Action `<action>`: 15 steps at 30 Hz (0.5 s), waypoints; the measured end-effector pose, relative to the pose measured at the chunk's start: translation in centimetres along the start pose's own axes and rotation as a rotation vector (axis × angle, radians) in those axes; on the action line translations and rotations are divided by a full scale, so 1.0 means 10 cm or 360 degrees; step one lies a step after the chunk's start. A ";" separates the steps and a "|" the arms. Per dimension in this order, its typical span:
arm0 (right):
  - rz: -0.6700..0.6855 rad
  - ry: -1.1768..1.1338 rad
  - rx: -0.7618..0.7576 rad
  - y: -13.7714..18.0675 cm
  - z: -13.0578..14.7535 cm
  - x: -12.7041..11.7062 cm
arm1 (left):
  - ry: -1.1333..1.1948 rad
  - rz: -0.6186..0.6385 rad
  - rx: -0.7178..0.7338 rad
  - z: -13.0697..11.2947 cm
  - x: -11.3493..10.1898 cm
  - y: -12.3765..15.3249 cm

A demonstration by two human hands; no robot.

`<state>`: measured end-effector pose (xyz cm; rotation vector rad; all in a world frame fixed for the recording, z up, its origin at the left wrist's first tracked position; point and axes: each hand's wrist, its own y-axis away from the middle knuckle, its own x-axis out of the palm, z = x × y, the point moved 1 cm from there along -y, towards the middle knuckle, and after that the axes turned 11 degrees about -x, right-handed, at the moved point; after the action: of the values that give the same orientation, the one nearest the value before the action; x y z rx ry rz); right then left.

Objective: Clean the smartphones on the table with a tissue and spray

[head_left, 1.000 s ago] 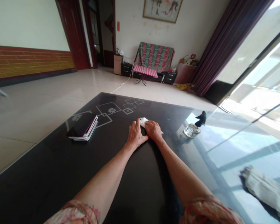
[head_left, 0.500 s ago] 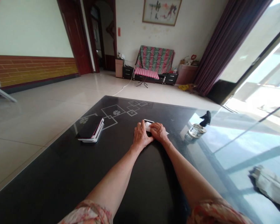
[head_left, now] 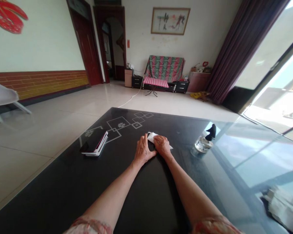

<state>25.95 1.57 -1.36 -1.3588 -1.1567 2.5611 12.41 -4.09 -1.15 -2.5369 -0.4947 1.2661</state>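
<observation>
Near the middle of the black table, my left hand (head_left: 143, 150) grips the left side of a phone (head_left: 148, 133) with thumb and fingers. Only a small dark, pale-rimmed part of the phone shows at its far end. My right hand (head_left: 162, 145) presses a white tissue (head_left: 152, 136) onto its face, fingers bent over it. One corner of the tissue sticks out to the right of that hand. My two hands are close together, and they hide most of the phone.
To the left lies a stack of thin flat devices (head_left: 95, 144), dark on top. A clear spray bottle (head_left: 203, 144) with a black nozzle stands to the right. A crumpled whitish cloth or bag (head_left: 283, 206) rests at the near right of the black table (head_left: 146, 201).
The view has tilted up slightly, so the table and hands sit lower. My right hand and the tissue have shifted slightly over the phone; my left hand keeps its grip.
</observation>
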 end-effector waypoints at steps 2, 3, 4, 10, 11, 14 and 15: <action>0.0018 -0.0003 0.0006 0.00 0.01 0.00 | -0.0014 -0.0017 -0.0004 0.01 0.01 0.00; 0.0022 -0.0004 0.0007 0.01 0.02 0.00 | -0.0020 -0.0025 -0.0001 0.02 0.01 0.00; 0.0022 -0.0005 0.0008 0.01 0.02 -0.01 | -0.0023 -0.0034 0.0000 0.02 0.02 0.00; 0.0013 -0.0026 0.0025 0.03 0.07 -0.06 | -0.0035 -0.0041 0.0010 0.01 -0.01 0.04; 0.0014 -0.0041 0.0024 0.03 0.07 -0.07 | -0.0046 -0.0049 0.0007 0.01 -0.03 0.07; 0.0005 -0.0080 0.0022 0.03 0.06 -0.08 | -0.0132 -0.0054 0.0019 0.03 -0.12 0.15; 0.0000 -0.0086 0.0019 0.03 0.06 -0.08 | -0.0176 -0.0044 0.0021 0.04 -0.15 0.17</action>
<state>26.14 0.74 -0.77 -1.2951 -1.1476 2.6155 11.59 -6.23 -0.96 -2.4507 -0.5408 1.4005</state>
